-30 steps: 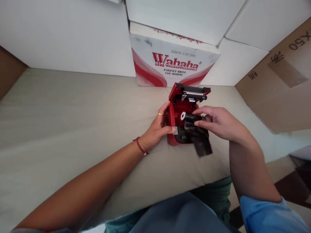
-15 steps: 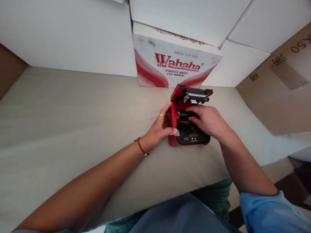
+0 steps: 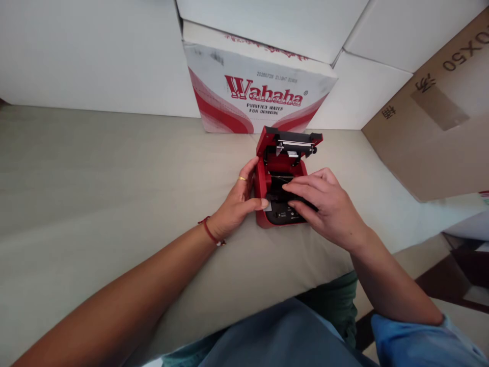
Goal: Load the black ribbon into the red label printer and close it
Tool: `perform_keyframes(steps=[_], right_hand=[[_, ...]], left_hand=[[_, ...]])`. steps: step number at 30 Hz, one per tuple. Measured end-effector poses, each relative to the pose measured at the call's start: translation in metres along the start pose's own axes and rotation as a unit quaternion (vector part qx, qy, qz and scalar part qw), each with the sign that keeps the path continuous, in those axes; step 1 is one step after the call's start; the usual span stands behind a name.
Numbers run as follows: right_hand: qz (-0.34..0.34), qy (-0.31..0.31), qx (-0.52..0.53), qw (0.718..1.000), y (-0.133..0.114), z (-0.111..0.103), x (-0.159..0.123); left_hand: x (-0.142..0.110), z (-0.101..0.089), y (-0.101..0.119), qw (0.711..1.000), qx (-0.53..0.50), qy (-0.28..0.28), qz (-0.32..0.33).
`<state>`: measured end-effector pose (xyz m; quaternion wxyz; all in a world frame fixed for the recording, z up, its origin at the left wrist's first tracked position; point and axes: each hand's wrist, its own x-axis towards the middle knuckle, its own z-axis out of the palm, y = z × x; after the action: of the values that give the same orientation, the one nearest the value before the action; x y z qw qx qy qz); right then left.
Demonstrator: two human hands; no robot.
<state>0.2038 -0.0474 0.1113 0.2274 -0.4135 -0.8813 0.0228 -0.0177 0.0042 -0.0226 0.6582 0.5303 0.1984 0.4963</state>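
A small red-and-black label printer (image 3: 261, 178) sits on the pale cloth surface with its lid (image 3: 295, 137) raised. A roller and a metal strip show on the lid's underside. My left hand (image 3: 241, 201) grips the printer's left side, its thumb at the front corner by a small grey patch and its fingers along the wall. Over the open compartment, my right hand (image 3: 323, 204) has its thumb and fingers curled in a pinch at a dark part near the front. What lies between those fingertips is hard to make out against the black interior.
Right behind the printer stands a red-and-white water carton (image 3: 263, 92), with white boxes (image 3: 95, 56) stacked around it. A brown cardboard box (image 3: 431, 117) leans at the right. The cloth-covered surface (image 3: 114, 173) stretches to the left.
My right hand has drawn back from deep in the compartment towards the front, its fingers higher now. My left hand keeps its hold. The whole view has shifted slightly.
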Motion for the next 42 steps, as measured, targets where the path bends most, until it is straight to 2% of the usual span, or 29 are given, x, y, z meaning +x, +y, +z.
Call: perform_keyframes(steps=[4, 8, 14, 18, 23, 25, 28, 31, 34, 37, 42], right_hand=[[-0.022, 0.026, -0.016, 0.999, 0.002, 0.006, -0.006], [-0.01, 0.047, 0.003, 0.999, 0.004, 0.0, -0.023], [0.001, 0.017, 0.052, 0.998, 0.004, -0.012, -0.046], [0.049, 0.03, 0.057, 0.997, 0.001, -0.008, -0.035], [0.089, 0.048, -0.073, 0.992, -0.001, -0.003, -0.011], [0.083, 0.023, -0.114, 0.99, -0.002, -0.009, 0.0], [0.068, -0.069, -0.135, 0.986, 0.003, -0.023, 0.018], [0.052, -0.148, -0.138, 0.978, 0.018, -0.03, 0.037], [0.041, -0.202, -0.133, 0.969, 0.031, -0.03, 0.049], [0.029, -0.214, -0.122, 0.969, 0.033, -0.03, 0.051], [0.008, -0.154, -0.125, 0.98, 0.007, -0.037, 0.039]], left_hand=[[0.0, -0.001, 0.0, 1.0, 0.0, 0.0, -0.005], [0.0, -0.002, -0.001, 1.0, -0.014, 0.002, -0.013], [-0.001, -0.002, -0.002, 1.0, -0.003, -0.003, -0.008], [0.0, -0.002, -0.001, 1.0, -0.016, 0.004, -0.011], [0.001, 0.001, 0.003, 0.999, -0.026, 0.01, -0.018], [0.001, 0.002, 0.005, 0.999, -0.029, 0.009, -0.021], [0.0, 0.003, 0.007, 0.999, -0.027, 0.01, -0.021], [0.0, 0.002, 0.006, 0.999, -0.025, 0.009, -0.02], [0.0, 0.001, 0.005, 0.999, -0.025, 0.004, -0.02], [-0.001, -0.001, 0.002, 1.0, -0.013, -0.001, -0.015], [-0.005, -0.004, -0.008, 0.999, 0.032, 0.004, -0.002]])
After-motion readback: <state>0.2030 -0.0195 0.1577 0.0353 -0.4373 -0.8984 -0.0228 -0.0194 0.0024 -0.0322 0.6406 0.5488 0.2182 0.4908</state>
